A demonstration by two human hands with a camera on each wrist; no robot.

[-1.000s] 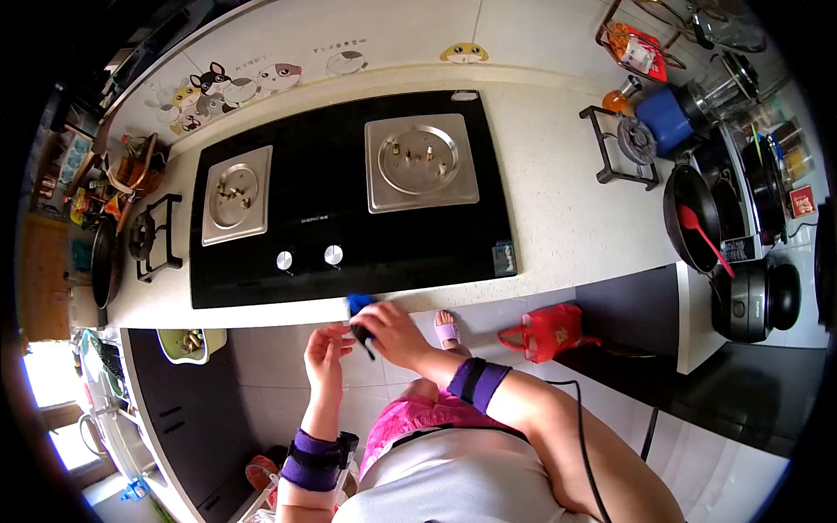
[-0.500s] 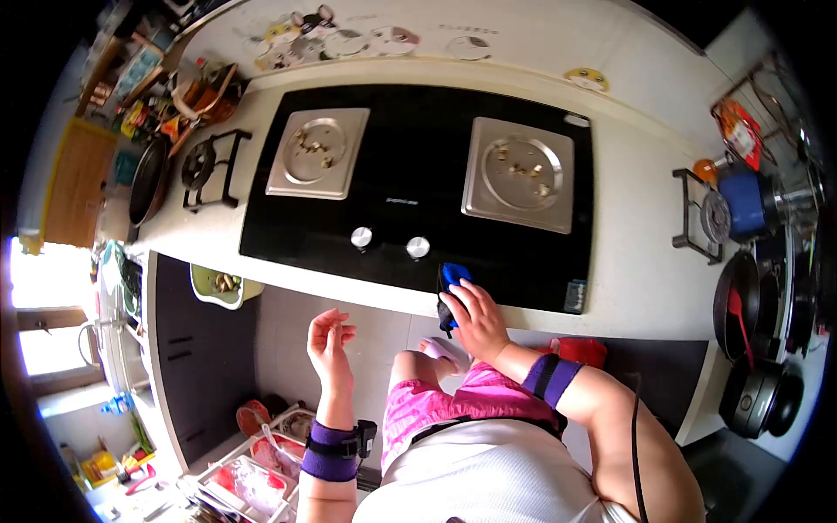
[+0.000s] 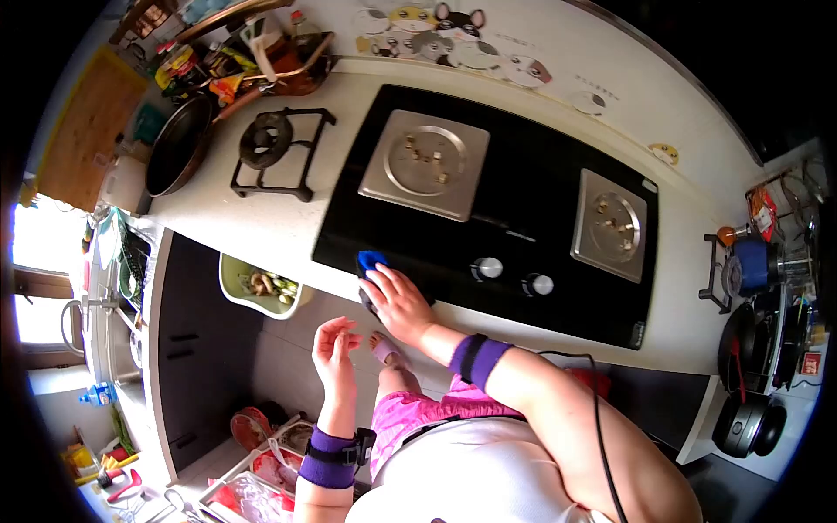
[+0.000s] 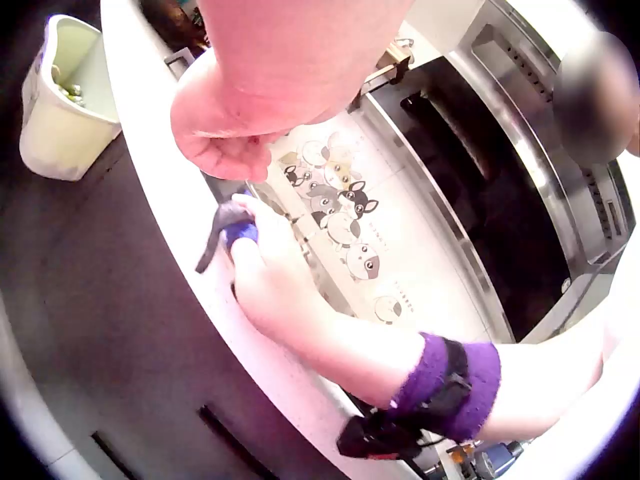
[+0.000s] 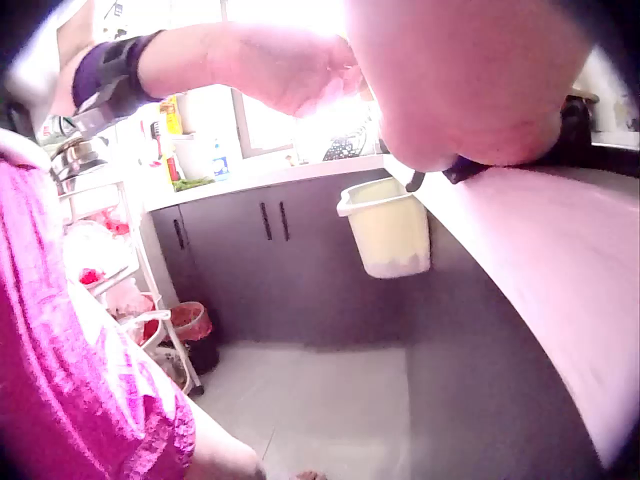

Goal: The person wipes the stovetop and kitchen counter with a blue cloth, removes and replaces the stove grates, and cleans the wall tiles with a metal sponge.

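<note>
My right hand (image 3: 399,305) holds a blue and black cloth (image 3: 372,260) against the front left part of the black cooktop (image 3: 523,301), left of its two silver knobs (image 3: 490,268). A dark end of the cloth hangs from the fingers in the left wrist view. In front of the counter edge, my left hand (image 3: 335,353) is raised with loosely curled fingers and nothing in it. Two steel burner plates (image 3: 375,185) with bare burner fittings are set into the cooktop.
A black pot stand (image 3: 305,187) and a frying pan (image 3: 166,174) sit left of the cooktop. Below the counter edge hangs a pale green bin (image 3: 235,283) with scraps inside. At the right are another pot stand (image 3: 712,277), a blue container (image 3: 751,261) and pans.
My right hand has swept the cloth from right of the knobs to the cooktop's front left part. The left hand stays raised before the counter, and the head view has turned left.
</note>
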